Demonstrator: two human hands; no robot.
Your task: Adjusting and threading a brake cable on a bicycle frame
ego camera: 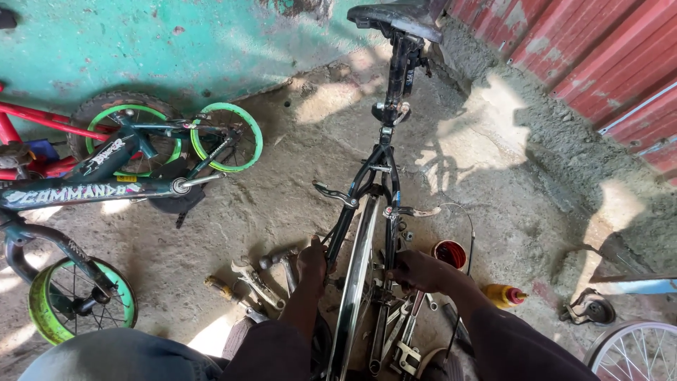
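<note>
Nearest to us, our knees and dark sleeves fill the bottom edge, cut off by the frame. Between them rises the bicycle wheel point(356, 282), its shiny rim seen edge-on, standing in the rear of an upside-down black bicycle frame point(381, 162). Our left hand point(312, 259) rests against the left side of the frame beside the rim; its fingers curl towards the metal, but we cannot tell whether they are closed on anything. Our right hand point(416, 270) sits on the right side at the same height, fingers tucked in behind the stay, their grip hidden from us.

Under and around the hands lies a scatter of tools point(257, 282) on the concrete floor point(493, 212): spanners and a hammer-like piece, partly covered by our arms and hard to sort out. Just right of the right hand stands a small red tin point(450, 252), and beyond it a yellow bottle with a red cap point(504, 295) lies on its side. A spoked wheel point(635, 349) is clipped by the lower right corner.

To the left lies a child's bicycle with green rims point(127, 166), its ends partly out of view. Farthest off, the saddle point(398, 17) rests near the turquoise wall point(141, 42) and red corrugated sheeting point(599, 56).
</note>
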